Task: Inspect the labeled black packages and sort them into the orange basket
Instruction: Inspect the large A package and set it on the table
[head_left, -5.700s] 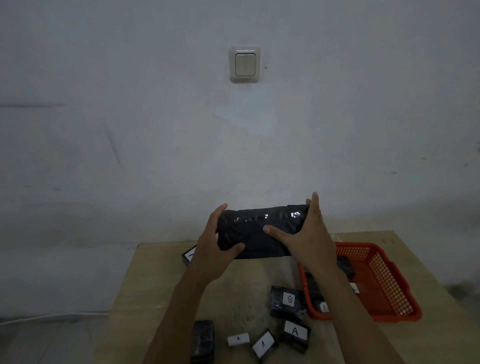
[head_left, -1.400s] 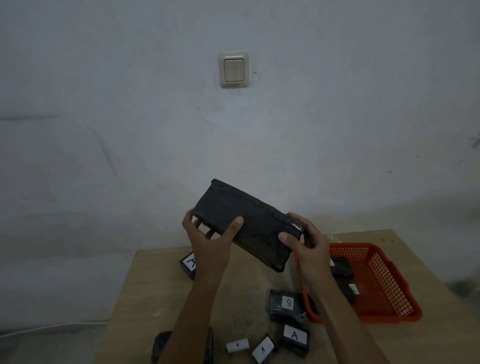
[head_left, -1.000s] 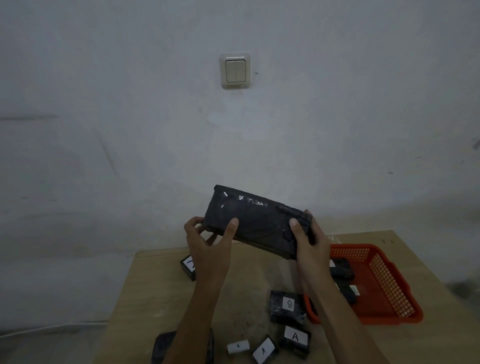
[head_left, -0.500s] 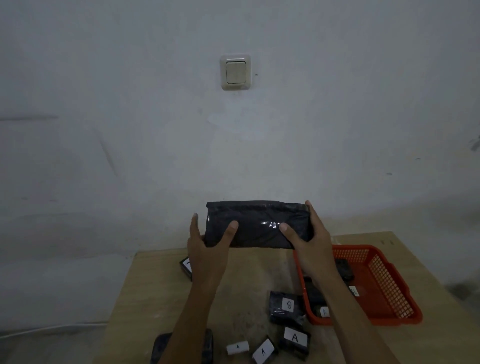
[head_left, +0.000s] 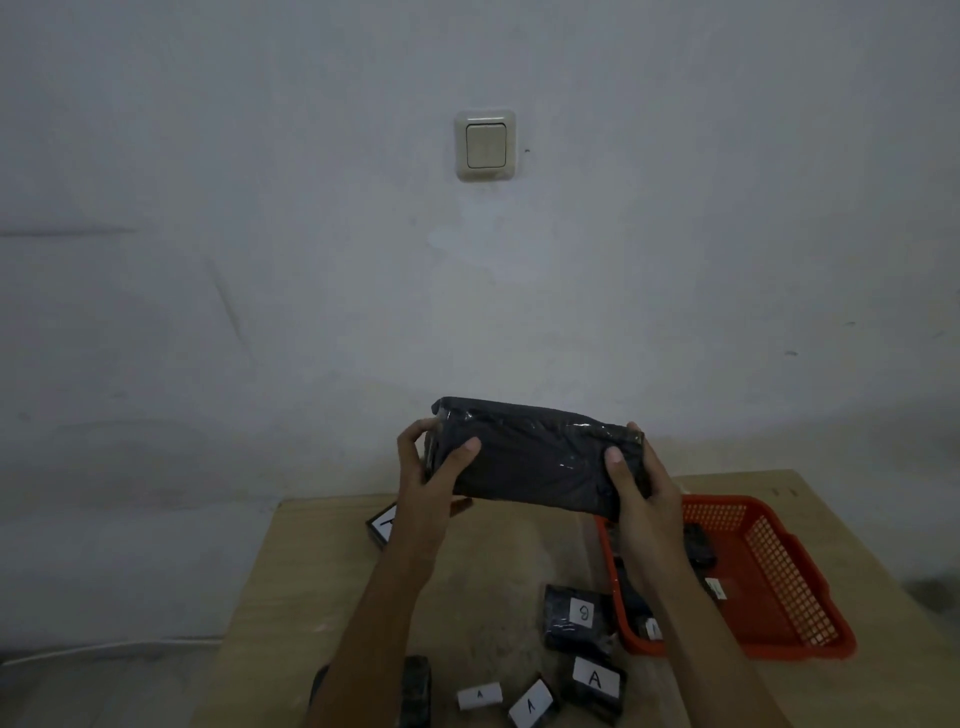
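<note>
Both hands, left (head_left: 423, 475) and right (head_left: 641, 486), grip ends of package (head_left: 535, 457), raised above desk (head_left: 311, 582) for label check; basket (head_left: 789, 582) waits below right.

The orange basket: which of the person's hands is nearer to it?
Right. The right hand grips the black package just above the orange basket's near-left rim; the left hand holds the far end.

The large package (head_left: 535, 457) wore glossy, crinkled black plastic film. The surface (head_left: 498, 566) looked like matt pale wood. The basket (head_left: 779, 577) was perforated orange plastic; the labels (head_left: 596, 678) were white paper.
</note>
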